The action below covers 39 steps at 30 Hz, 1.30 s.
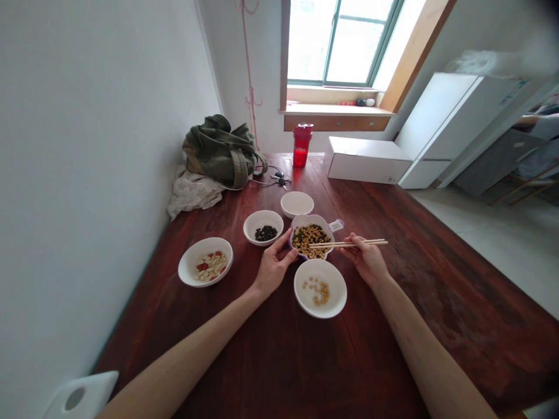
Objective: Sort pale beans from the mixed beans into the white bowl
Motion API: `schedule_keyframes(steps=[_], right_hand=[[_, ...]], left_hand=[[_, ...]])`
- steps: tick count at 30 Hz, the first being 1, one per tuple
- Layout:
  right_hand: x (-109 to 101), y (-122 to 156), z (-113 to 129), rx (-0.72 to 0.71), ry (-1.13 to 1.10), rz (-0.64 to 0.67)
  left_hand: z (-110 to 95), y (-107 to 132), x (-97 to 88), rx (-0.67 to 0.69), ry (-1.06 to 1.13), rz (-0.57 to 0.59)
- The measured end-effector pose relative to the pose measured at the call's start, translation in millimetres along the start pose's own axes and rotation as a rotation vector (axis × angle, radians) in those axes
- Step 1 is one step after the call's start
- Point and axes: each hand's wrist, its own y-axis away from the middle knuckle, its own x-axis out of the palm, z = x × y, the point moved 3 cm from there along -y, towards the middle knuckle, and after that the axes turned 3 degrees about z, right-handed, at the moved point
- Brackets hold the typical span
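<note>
My right hand (367,260) is shut on a pair of wooden chopsticks (349,244), whose tips reach over a small purple-rimmed bowl (312,221) heaped with yellow soybeans and dark green pieces. My left hand (275,266) grips that bowl's left rim. Just below my hands, a white bowl (320,267) holds several soybeans. A white bowl of black beans (263,227) stands left of my left hand. Farther left is a white bowl (205,262) of pale nuts and red pieces, and a small white bowl (297,203) stands behind the others.
The dark reddish wooden table (393,302) runs along a white wall (87,174). At its far end are a green bag (220,152), a crumpled cloth (194,195), keys (280,181), a red bottle (303,144) and a white box (369,160).
</note>
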Motion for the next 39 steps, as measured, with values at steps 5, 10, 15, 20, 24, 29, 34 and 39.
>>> schedule_keyframes(steps=[5, 10, 15, 20, 24, 29, 34, 39], right_hand=[[-1.9, 0.6, 6.1, -0.039, 0.016, -0.021], [-1.3, 0.1, 6.2, -0.020, 0.044, -0.011], [-2.8, 0.2, 7.3, -0.051, 0.065, 0.007], [0.5, 1.9, 1.5, -0.044, 0.049, 0.001], [3.1, 1.9, -4.8, -0.020, 0.042, 0.011], [2.2, 1.0, -7.2, 0.014, 0.022, 0.004], [2.6, 1.6, -5.8, 0.038, -0.006, -0.009], [3.4, 2.2, -4.8, 0.052, -0.008, -0.010]], left_hand=[[0.7, -0.6, -0.2, -0.003, -0.004, 0.003], [0.6, -0.6, 0.3, -0.001, -0.004, 0.000], [0.6, 0.0, 0.6, -0.015, -0.001, -0.004], [-0.7, 0.5, 1.4, -0.011, 0.010, -0.004], [-2.0, 0.8, 2.1, -0.004, 0.008, 0.000], [-1.1, 0.5, 1.1, 0.003, 0.011, 0.000], [0.3, 0.3, -0.1, 0.001, 0.007, 0.003], [0.4, 0.4, 0.0, -0.008, 0.005, -0.005]])
